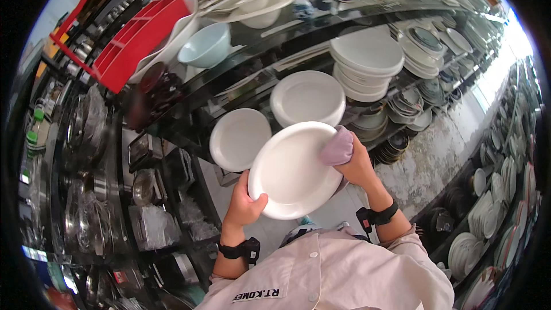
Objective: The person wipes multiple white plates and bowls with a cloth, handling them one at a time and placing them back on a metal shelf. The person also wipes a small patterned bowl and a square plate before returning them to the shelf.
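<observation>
A white oval plate (297, 172) with a broad rim is held tilted in front of my body. My left hand (245, 202) grips its lower left rim, thumb on the upper face. My right hand (357, 159) holds a mauve cloth (338, 146) against the plate's right rim; its fingers are partly hidden by the cloth. Just beyond lie a similar white plate (241, 140) on the left and a stack of white plates (308, 99) on the right, both on a dark shelf.
A taller stack of white plates (366, 64) stands farther right on the shelf. Above are a pale blue bowl (206, 47) and a red divided carrier (140, 38). Metal-ware racks (146, 189) line my left; racks of dishes (486, 206) line my right.
</observation>
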### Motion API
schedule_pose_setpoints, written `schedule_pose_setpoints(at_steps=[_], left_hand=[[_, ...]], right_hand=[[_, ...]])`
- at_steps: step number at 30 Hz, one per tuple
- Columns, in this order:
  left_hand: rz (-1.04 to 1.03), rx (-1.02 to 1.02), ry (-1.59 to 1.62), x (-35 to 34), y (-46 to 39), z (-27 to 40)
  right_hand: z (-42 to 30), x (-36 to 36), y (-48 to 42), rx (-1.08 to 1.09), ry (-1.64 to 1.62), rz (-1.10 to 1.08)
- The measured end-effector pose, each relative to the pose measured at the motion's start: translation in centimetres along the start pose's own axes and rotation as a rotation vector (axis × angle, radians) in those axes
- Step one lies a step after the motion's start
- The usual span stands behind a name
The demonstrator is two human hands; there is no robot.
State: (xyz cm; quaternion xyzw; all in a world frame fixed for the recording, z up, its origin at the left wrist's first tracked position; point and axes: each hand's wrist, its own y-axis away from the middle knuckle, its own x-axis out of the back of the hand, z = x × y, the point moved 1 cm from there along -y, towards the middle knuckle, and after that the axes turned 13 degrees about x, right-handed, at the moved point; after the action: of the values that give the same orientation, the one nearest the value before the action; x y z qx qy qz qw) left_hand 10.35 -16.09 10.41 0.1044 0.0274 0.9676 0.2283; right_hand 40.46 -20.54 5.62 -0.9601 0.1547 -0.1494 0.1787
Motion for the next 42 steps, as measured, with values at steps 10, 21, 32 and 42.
schedule_pose_setpoints(at_steps=[10, 21, 32, 42], left_hand=[[-0.223, -0.022, -0.027, -12.5, 0.5, 2.7], [-0.310, -0.186, 0.360, -24.2, 4.4, 0.5], [-0.568, 0.090, 0.049, -24.6, 5.9, 4.8], [-0.543, -0.084, 0.508, -25.5, 5.8, 3.6]], right_hand=[[0.7, 12.8, 7.8, 0.062, 0.030, 0.303], [-1.7, 18.2, 13.1, -0.060, -0.509, 0.624], [-1.2, 25.8, 15.1, 0.114, 0.053, 0.297], [-1.3, 25.0, 16.3, 0.059, -0.487, 0.510]])
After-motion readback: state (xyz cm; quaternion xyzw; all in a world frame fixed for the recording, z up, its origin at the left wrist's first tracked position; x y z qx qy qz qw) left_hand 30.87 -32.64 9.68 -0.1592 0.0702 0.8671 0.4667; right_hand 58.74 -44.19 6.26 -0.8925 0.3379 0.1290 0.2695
